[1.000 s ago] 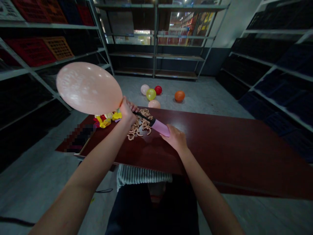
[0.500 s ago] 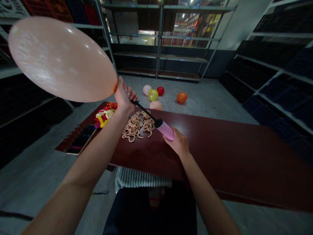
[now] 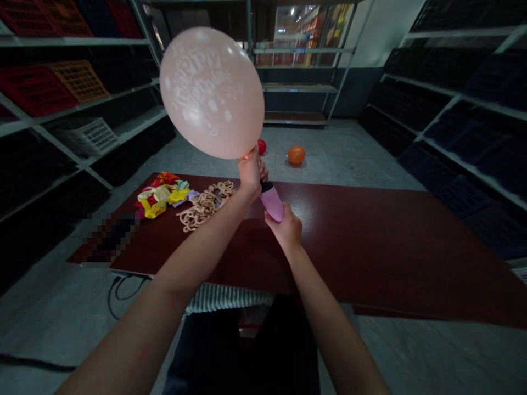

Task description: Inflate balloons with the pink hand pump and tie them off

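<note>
A peach-pink balloon (image 3: 212,93), inflated and printed with white "Happy" lettering, stands upright above my left hand (image 3: 250,174). That hand grips the balloon's neck at the tip of a pink hand pump (image 3: 272,202). My right hand (image 3: 284,227) is closed around the lower end of the pump's pink barrel. The pump's black upper end meets my left hand, and the join with the neck is hidden by my fingers. Both hands are over the far part of a dark red wooden table (image 3: 370,247).
Pale curled rubber rings (image 3: 200,213) and a heap of colourful flat balloons (image 3: 158,198) lie on the table to the left. A red balloon (image 3: 262,146) and an orange balloon (image 3: 296,155) rest on the floor beyond. Shelves (image 3: 465,126) with dark crates line the right.
The balloon has swung from lying out to the left to standing upright over my left hand. The pump now stands steeper, and both hands have moved closer together.
</note>
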Motion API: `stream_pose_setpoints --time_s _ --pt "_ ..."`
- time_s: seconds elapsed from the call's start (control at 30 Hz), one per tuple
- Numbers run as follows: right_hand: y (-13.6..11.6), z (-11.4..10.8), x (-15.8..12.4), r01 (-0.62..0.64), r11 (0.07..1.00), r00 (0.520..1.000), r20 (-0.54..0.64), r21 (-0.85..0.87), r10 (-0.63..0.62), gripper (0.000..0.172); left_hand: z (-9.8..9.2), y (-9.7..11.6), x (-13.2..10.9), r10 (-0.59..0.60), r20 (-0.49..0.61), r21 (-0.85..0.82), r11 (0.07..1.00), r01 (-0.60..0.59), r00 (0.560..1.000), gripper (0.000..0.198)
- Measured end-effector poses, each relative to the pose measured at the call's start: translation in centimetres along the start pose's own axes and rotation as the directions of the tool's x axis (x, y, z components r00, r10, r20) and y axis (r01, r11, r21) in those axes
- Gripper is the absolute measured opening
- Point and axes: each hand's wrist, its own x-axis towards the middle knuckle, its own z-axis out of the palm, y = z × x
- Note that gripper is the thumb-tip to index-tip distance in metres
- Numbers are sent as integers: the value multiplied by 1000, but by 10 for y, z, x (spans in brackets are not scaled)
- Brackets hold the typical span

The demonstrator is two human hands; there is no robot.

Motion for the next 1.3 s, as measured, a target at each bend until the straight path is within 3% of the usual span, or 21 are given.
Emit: stream_pose_setpoints --time_s 0.1,0.43,0.8,0.9,1.0,1.3 --pt "-3 -3 0 31 999 999 28 -21 -30 41 -15 -1 0 -24 -25 -19 1000 23 999 53" --pt "-12 -4 -4 289 953 950 150 -95 -273 39 -83 38 -8 -17 -229 -177 984 -25 973 48" --pt "-14 -7 -7 428 898 899 154 -105 -410 39 -127 122 -2 62 -273 -208 970 -123 960 55" --pt "-15 -7 -8 436 896 896 131 -87 -424 40 -124 142 -7 97 -281 -204 966 -158 955 54" --pt "-14 -5 -8 400 914 913 122 -73 -390 42 -110 148 -12 142 -270 -194 961 -198 952 54" --pt "3 -2 -3 237 972 971 10 6 -237 38 -33 115 -5 232 -221 -97 961 -258 947 53"
